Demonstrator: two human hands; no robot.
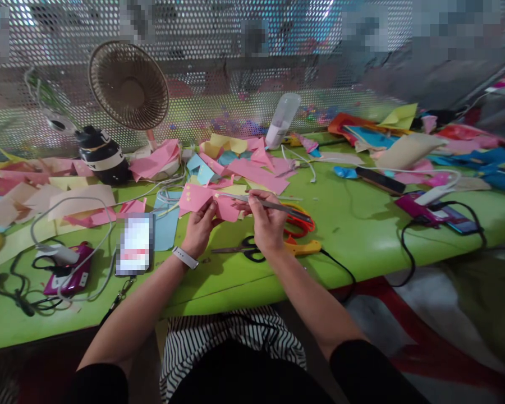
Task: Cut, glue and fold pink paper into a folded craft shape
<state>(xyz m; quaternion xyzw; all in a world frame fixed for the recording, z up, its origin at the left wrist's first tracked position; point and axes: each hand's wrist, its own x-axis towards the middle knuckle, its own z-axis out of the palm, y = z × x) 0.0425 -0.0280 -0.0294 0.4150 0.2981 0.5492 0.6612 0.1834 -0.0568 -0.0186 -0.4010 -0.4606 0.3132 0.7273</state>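
Note:
My left hand [201, 225], with a pale band on the wrist, pinches a folded piece of pink paper [196, 196] that carries small yellow star shapes. In my right hand [266, 221] is a pair of long grey tweezers [278, 206], their tips at the paper near one star. Under and beside the right hand lie black-handled scissors [248, 248], orange-red looped handles [299, 221] and a yellow-handled tool [305, 247] with a black cord. Part of these is hidden by the hand. A light blue paper [166, 230] lies left of my left hand.
Pink, yellow and blue paper scraps [256, 171] cover the back of the green table [362, 235]. A phone [134, 245], corded purple boxes [69, 269], a black bottle [103, 154], a fan [128, 84] and a clear bottle [283, 120] stand around. Perforated metal rises behind.

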